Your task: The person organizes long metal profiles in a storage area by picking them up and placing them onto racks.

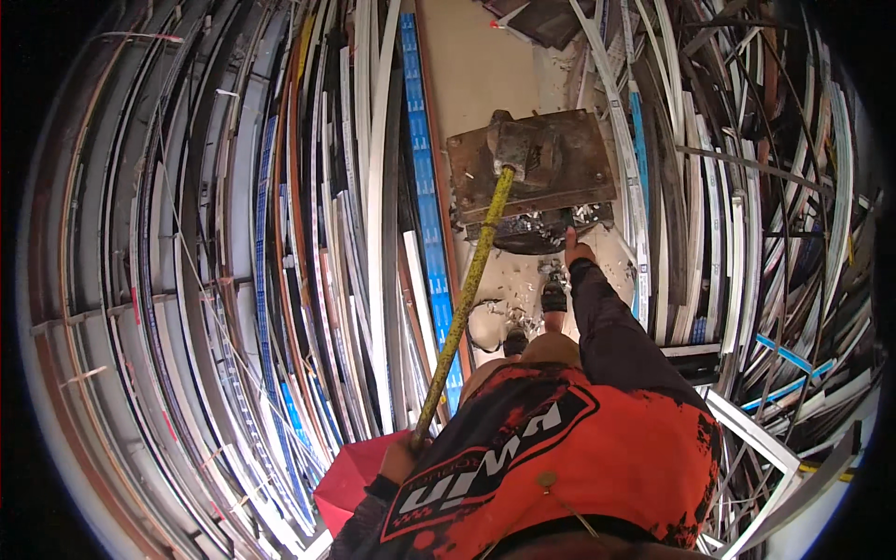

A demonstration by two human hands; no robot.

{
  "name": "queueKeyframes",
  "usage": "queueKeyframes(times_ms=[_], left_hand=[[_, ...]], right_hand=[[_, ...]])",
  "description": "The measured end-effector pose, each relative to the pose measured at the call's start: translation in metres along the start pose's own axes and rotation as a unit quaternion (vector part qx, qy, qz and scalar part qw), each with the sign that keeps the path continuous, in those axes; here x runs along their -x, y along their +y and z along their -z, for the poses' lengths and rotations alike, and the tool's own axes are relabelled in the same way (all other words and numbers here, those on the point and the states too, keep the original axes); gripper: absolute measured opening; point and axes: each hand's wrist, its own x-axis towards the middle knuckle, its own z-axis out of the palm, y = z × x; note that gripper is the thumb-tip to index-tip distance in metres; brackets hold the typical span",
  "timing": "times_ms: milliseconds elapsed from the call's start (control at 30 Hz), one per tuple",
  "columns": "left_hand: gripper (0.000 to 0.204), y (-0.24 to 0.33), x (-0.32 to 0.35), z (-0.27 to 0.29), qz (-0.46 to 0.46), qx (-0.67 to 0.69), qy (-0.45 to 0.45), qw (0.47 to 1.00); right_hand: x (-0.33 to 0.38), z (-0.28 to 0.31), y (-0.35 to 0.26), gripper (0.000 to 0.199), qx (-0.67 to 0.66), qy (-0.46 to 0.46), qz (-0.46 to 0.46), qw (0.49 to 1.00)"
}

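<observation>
Your left hand (399,457) has its fingers wrapped on the sledgehammer (471,280); right hand (576,250), 1 finger extended, nears the plate (569,163). Pull it clear before swinging.

Left hand (399,459) fingers around the pole (464,297), mostly hidden

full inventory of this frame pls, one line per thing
sledgehammer: one, rusty head, yellow-green handle, head resting on the plate
metal plate: one, rusty brown, on the floor ahead
debris: pile of pale shards, under and before the plate
long profile strips: many, white, grey, blue, brown, stacked left and right
red box: one, lower left
floor: beige, narrow aisle
shoes: two, dark, near the debris
left hand: grips the handle's end
right hand: dark sleeve, stretched out near the plate, empty
</observation>
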Motion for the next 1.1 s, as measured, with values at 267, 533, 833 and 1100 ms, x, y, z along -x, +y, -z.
queueKeyframes(times_ms=[267,533,833,1100], left_hand=[[0.022,-0.007,-0.002,0.006,-0.028,-0.079,0.078,0.993],[0.023,-0.011,-0.016,0.037,-0.100,-0.134,0.166,0.972],[0.028,-0.018,-0.026,0.067,-0.168,-0.185,0.166,0.954],[0.037,-0.017,-0.010,0.054,-0.249,-0.210,0.273,0.905]], right_hand=[[-0.021,-0.017,0.033,0.106,-0.016,-0.009,0.066,0.998],[0.067,-0.031,0.168,0.103,0.086,-0.061,-0.020,0.994],[0.250,0.103,0.034,0.051,-0.172,0.047,0.289,0.941],[0.381,0.106,-0.009,0.051,-0.134,0.076,0.422,0.893]])
